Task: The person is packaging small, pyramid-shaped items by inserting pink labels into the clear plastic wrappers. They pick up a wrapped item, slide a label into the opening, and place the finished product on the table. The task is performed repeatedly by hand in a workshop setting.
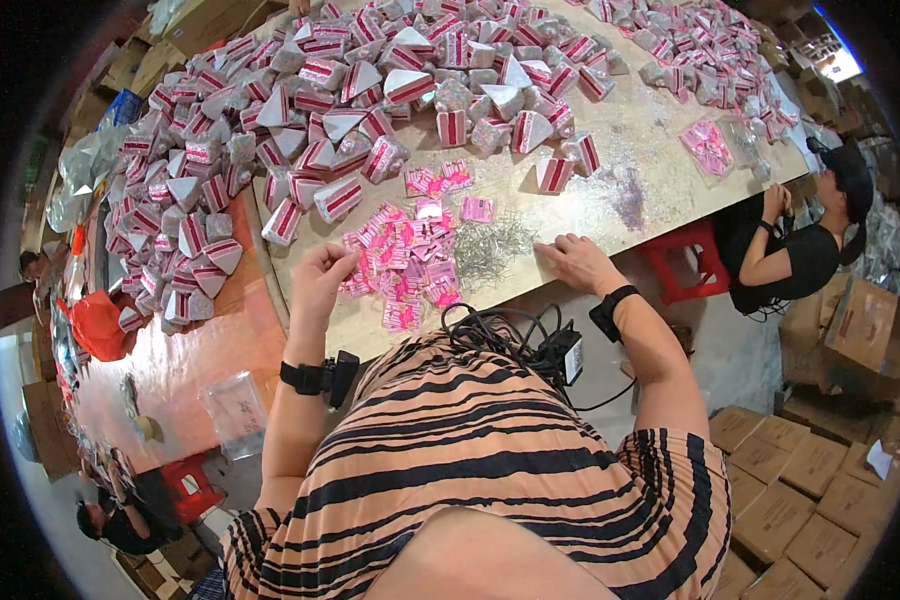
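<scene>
My left hand [322, 285] is closed, thumb and fingertips pinched together at the left edge of a pile of small pink printed cards [400, 255]. What it holds, if anything, is too small to make out. My right hand [582, 265] lies near the table's front edge with its fingers apart, just right of a heap of thin silvery metal pieces [490, 248], perhaps pins or wire ties. One pink card [477, 209] lies singly above that heap. Beyond the cards spreads a large mound of wedge-shaped packs [370, 85], white and glittery with pink-red striped sides.
Dark cables with a small box [560, 355] hang at the table edge before me. An orange-topped table [200, 370] adjoins at left. A flat bag of pink items [707, 148] lies at right, near a person in black [805, 235]. Cartons [800, 480] stand lower right.
</scene>
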The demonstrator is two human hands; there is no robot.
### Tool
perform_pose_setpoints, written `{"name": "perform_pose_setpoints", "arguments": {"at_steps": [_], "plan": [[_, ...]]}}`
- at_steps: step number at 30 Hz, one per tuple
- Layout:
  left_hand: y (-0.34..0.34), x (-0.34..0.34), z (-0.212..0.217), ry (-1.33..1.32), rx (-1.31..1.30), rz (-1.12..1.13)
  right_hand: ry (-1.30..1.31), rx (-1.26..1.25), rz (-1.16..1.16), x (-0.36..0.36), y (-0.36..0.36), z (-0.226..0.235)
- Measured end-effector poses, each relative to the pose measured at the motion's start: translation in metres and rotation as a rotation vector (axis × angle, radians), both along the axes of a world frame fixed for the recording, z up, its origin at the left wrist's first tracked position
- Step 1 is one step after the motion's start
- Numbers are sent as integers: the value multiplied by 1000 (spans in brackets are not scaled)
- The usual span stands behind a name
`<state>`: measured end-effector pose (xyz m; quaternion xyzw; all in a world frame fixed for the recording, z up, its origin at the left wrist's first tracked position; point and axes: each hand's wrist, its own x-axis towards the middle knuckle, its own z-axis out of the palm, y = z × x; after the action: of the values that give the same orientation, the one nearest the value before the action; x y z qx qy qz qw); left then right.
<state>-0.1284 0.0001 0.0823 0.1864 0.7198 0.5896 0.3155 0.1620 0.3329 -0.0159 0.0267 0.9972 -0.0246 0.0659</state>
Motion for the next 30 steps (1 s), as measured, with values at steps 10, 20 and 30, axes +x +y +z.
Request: {"name": "perform_pose_setpoints", "arguments": {"at_steps": [10, 20, 30], "plan": [[3, 2, -5, -33, 1, -23, 133, -52, -236, 23, 2, -10], [0, 2, -9, -50, 12, -48, 201, -50, -239, 18, 0, -3], [3, 5, -5, -44, -31, -62, 212, -51, -380, 30, 7, -13]]}}
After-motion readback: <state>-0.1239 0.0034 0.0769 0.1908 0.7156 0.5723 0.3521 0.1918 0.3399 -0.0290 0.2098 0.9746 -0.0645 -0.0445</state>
